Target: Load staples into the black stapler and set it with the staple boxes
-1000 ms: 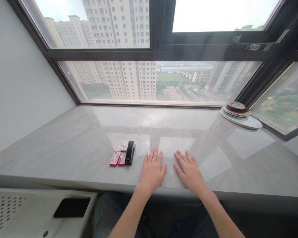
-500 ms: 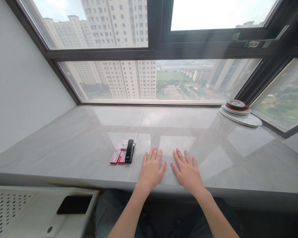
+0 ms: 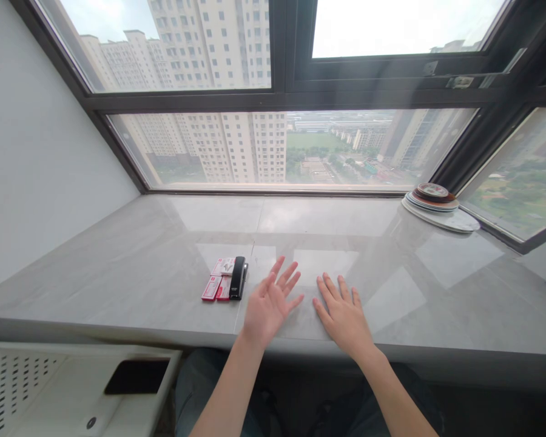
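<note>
Two hands, both without a grip, fingers apart: my left hand [image 3: 266,311] palm-up, near and right of the black stapler [image 3: 237,279]; my right hand [image 3: 349,325] palm-down, farther right. Small boxes [image 3: 212,288] lie at the stapler's left. I judge a low leftward sweep could shove it, blocking the way, into them. Plates [image 3: 464,221]: well apart, far right.

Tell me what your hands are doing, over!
Left hand: open, palm up, empty. Right hand: flat on counter, empty. Stapler: beside small boxes, left of both hands. Nothing between left hand and stapler.
</note>
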Demonstrator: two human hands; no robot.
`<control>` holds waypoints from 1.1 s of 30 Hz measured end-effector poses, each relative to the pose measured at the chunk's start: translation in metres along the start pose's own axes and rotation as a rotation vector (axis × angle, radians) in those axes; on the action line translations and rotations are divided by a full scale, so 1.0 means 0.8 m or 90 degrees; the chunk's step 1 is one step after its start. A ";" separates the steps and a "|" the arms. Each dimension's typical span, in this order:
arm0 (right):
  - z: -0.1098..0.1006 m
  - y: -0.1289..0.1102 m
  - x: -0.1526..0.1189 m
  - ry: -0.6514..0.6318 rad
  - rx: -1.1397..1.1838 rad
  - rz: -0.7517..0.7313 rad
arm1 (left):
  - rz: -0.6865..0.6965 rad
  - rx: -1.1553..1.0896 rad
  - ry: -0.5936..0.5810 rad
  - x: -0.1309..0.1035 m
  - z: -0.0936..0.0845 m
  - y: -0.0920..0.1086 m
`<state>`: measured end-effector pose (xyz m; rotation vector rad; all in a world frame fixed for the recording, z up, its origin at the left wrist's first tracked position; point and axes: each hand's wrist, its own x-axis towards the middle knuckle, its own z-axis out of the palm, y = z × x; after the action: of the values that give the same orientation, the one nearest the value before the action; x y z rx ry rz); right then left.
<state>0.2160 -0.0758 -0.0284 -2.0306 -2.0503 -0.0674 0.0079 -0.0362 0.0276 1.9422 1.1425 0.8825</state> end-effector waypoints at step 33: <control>0.000 -0.001 0.002 -0.004 0.021 0.010 | 0.060 0.460 0.039 -0.022 0.019 -0.050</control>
<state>0.2154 -0.0747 -0.0280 -2.0291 -2.0251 -0.0244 -0.0031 -0.0415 -0.0172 2.5680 1.5645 0.6193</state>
